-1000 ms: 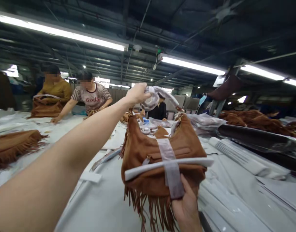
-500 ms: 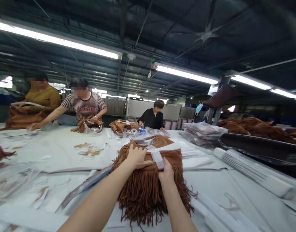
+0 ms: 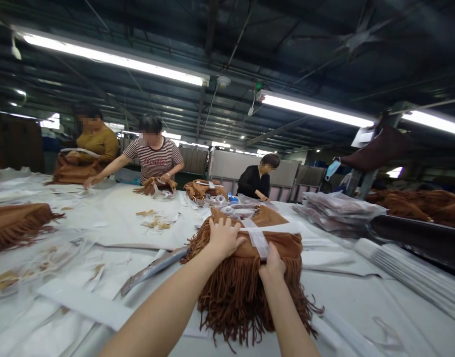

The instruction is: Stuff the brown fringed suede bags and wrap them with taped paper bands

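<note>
A brown suede-like bag (image 3: 246, 253) with long fringe lies on the white table before me, its fringe hanging toward me. Across its top runs a white band, and a translucent white strip (image 3: 256, 235) comes down over the front. My left hand (image 3: 224, 239) rests on the bag's upper left with fingers spread and holds nothing. At the strip's lower end, my right hand (image 3: 272, 264) is closed with its fingers pinched on the strip. Its fingertips are partly hidden.
Clear plastic packets (image 3: 335, 210) are stacked at the right, near white rolls (image 3: 406, 277). Another fringed bag (image 3: 19, 223) lies at the left among plastic scraps. Across the table, a person in a striped shirt (image 3: 153, 156) handles a brown item; two other people work nearby.
The view has swung left, so the bag and both hands appear further right. Both hands remain on the bag; the left fingers look more spread. The person in black has leaned.
</note>
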### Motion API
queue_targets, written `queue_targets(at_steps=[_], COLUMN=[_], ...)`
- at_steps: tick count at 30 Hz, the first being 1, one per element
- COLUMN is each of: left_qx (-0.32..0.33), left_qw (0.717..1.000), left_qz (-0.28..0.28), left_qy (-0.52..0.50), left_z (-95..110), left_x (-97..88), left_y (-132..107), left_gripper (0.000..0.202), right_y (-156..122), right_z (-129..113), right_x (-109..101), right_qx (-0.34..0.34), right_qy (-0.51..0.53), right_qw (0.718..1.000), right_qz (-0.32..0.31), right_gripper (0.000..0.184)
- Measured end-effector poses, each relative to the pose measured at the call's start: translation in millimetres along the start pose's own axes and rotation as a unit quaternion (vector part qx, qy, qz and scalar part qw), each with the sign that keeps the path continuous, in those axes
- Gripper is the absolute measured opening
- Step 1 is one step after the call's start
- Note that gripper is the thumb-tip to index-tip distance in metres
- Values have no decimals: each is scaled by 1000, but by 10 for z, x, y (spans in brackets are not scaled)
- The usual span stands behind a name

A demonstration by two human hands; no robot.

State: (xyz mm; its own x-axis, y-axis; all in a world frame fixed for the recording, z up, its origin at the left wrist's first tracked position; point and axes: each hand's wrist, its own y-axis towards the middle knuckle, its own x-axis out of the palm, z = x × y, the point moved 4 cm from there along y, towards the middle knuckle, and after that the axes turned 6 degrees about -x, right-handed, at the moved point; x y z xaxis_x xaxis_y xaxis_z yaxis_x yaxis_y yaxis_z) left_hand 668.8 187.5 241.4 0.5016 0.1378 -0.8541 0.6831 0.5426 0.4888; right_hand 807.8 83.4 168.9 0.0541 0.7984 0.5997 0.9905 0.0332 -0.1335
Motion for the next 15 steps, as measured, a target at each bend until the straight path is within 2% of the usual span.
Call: queue_targets(at_steps=[4, 8, 12, 15], left_qx=[-35, -24, -9, -5], left_qw=[998, 998, 996, 994], left_qz=[16, 13, -12, -26], left_qy=[-45, -62, -89, -110], left_z=[-174, -400, -691, -968], left_x=[-83, -220, -386, -629], left_y=[-117, -418, -988, -1636], left_gripper=[64, 64, 51, 40], right_y=[-63, -182, -354, -584], right_z=[-60, -127, -191, -220], right_x=[0, -61, -299, -615], right_qx=[-14, -26, -36, -15], right_qy=[10, 33, 36, 0], right_qw=[999, 998, 998, 1000], right_qz=[-31, -53, -24, 1], right_gripper=[47, 42, 32, 23])
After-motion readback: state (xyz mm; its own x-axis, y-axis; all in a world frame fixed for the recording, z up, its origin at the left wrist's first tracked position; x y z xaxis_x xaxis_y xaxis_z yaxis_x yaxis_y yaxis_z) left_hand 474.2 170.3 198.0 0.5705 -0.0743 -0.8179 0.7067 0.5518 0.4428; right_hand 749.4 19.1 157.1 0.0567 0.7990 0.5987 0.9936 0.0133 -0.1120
